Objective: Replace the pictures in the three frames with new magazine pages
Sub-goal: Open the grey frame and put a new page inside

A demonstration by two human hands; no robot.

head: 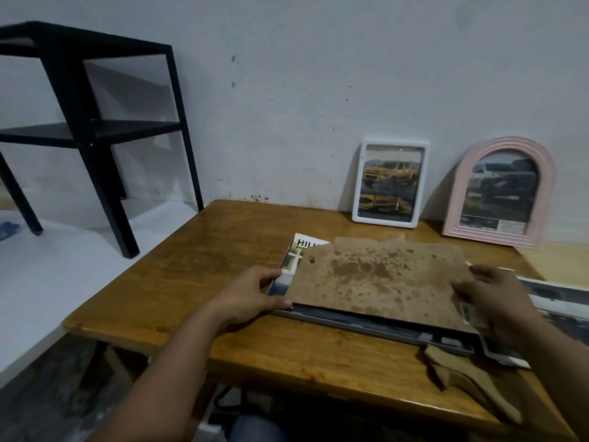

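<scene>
The right hand is blurred, so its fingers are hard to read; it seems to pinch the right edge of the board together with a slip of page under the thumb, but how tightly cannot be told. The grey frame lies flat under the board, showing only as a strip along its near edge, and its right end is cut off behind the right wrist. The magazine is mostly covered; only its corner with partial lettering sticks out at the board's 10 o'clock. A dark printed sheet runs off the picture at 3 o'clock.

The board, brown and stained, lies between the two hands, its near edge raised slightly off the frame. The left hand grips its left edge at 9 o'clock, thumb along the near corner, fingers curled over the top.

On the table, at 12 o'clock from the board, a white frame with a yellow truck picture leans on the wall; at 1 o'clock a pink arched frame does likewise. A wooden prop lies at 5 o'clock. A black shelf stands at 10 o'clock, off the table.
</scene>
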